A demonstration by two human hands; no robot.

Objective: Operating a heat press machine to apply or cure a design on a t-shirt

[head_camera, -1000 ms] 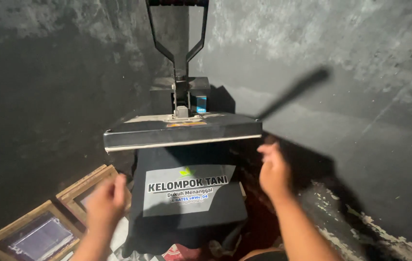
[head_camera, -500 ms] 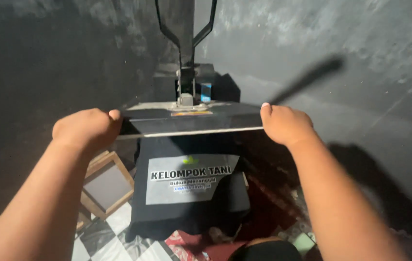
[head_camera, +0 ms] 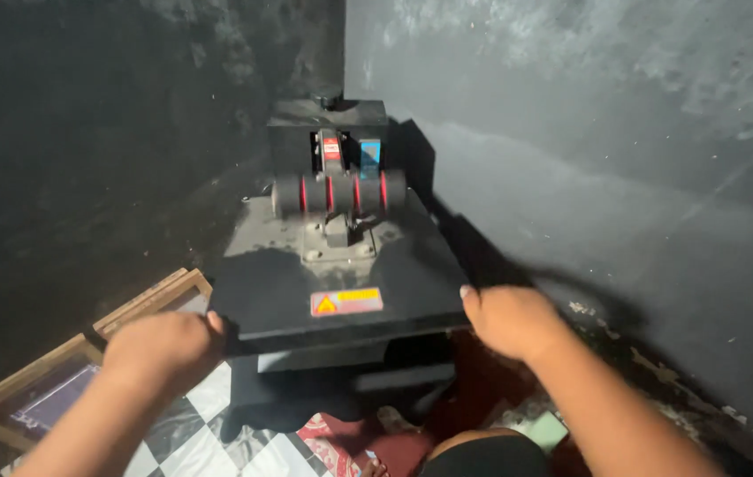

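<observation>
Both hands, left (head_camera: 163, 340) and right (head_camera: 511, 320), grip the front corners of the press's top plate (head_camera: 337, 287), fingers curled over its edge. Half a second ago the plate stood raised; now it lies down, covering the black shirt (head_camera: 306, 408) beneath, its handle (head_camera: 339, 193) swung forward. Wooden frames (head_camera: 67, 371) lie left.

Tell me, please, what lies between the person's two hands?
In the head view, the black upper plate of the heat press spans from the left hand to the right hand, each gripping one front corner.

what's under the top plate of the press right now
Under the top plate only a strip of the lower bed and dark cloth hanging below it show. The plate covers whatever lies on the bed. Both hands grip the plate's corners.
</observation>
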